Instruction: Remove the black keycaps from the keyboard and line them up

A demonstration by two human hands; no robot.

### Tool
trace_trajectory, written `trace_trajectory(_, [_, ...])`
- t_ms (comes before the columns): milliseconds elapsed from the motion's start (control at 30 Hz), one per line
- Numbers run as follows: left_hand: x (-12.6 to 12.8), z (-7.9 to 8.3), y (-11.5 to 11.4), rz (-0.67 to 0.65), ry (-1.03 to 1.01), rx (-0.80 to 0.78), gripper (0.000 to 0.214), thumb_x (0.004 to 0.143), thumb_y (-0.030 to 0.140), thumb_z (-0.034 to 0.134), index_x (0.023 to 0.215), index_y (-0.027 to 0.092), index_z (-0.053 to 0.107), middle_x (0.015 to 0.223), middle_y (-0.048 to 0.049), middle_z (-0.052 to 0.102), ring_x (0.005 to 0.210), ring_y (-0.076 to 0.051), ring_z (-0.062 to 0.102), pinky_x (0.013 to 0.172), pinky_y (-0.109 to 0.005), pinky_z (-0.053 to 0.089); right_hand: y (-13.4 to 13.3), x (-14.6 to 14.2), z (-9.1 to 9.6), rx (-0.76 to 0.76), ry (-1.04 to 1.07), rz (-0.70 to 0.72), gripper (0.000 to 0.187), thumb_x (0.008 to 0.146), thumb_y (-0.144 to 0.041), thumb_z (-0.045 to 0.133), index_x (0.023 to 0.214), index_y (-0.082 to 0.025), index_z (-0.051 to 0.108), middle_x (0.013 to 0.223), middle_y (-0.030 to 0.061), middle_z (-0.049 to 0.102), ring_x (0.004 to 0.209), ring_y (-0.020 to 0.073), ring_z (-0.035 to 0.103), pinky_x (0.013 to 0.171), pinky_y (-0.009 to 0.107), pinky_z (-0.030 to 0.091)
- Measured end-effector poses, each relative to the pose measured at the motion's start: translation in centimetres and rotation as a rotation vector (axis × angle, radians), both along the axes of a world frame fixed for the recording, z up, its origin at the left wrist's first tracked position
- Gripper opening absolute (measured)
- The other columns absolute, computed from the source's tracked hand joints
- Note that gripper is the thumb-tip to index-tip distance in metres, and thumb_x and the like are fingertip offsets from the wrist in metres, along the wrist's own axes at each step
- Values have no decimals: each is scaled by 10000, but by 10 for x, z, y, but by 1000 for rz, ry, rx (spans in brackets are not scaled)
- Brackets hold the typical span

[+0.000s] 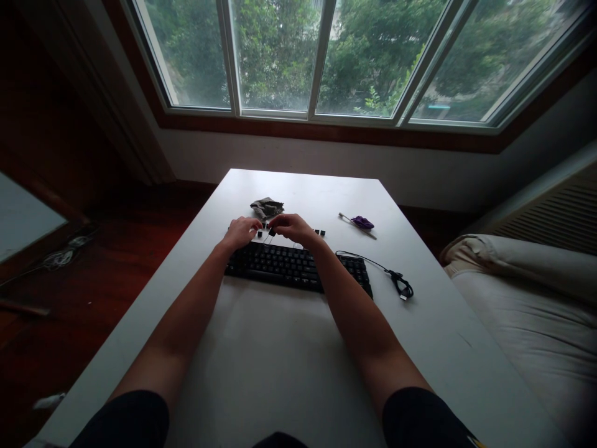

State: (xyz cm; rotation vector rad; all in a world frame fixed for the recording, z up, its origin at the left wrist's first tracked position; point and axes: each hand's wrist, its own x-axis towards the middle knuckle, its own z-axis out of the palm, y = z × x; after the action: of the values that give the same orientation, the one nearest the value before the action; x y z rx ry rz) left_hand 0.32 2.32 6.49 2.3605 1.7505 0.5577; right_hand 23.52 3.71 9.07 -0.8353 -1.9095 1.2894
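Note:
A black keyboard (280, 264) lies across the white table, partly behind my right forearm. Just beyond its back edge, my right hand (293, 228) pinches a small black piece (272, 232) with thin wires below it; it looks like a wire keycap puller. My left hand (242, 231) is over the keyboard's back left corner, its fingers curved and apart near a loose black keycap (260, 234). More loose keycaps (319, 233) stand in a row behind the keyboard, some hidden by my hands.
A crumpled grey cloth (267, 208) lies beyond my hands. To the right are a toothbrush (368, 233) with a purple bundle (362, 222) against it, and the keyboard's coiled cable (401, 285). A pale padded seat (522, 311) stands beside the table (280, 361).

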Motion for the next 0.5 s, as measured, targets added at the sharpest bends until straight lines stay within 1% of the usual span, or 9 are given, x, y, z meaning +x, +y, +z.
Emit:
trace_trajectory(133, [0, 8, -4, -163, -2, -92, 306, 858, 204, 578, 1089, 278, 764, 995, -7, 767, 958, -207, 673, 902, -312, 493, 4, -3, -6, 42, -38, -48, 276, 798, -277, 677, 1007, -126, 774, 695, 19, 673, 626, 116, 569, 547, 217, 422])
trace_trajectory(233, [1, 8, -6, -253, 4, -174, 324, 853, 209, 569, 1110, 265, 759, 1013, -13, 768, 906, -196, 685, 859, -288, 510, 8, -6, -15, 75, -66, -70, 238, 837, -303, 669, 985, -144, 767, 697, 20, 679, 630, 121, 602, 528, 203, 436])
trace_trajectory(400, [1, 5, -7, -291, 12, -239, 294, 841, 205, 582, 1070, 260, 758, 1001, -15, 766, 882, -194, 691, 825, -272, 514, 9, -14, -28, 34, -106, -120, 151, 859, -289, 689, 942, -169, 727, 731, 21, 703, 593, 115, 637, 474, 181, 460])
trace_trajectory(500, [0, 4, -6, -296, 24, -235, 268, 839, 210, 591, 1046, 257, 756, 1000, -15, 763, 877, -197, 690, 814, -273, 510, 5, -17, -28, 40, -129, -93, 132, 875, -283, 692, 943, -172, 712, 723, 19, 705, 582, 113, 642, 484, 180, 475])
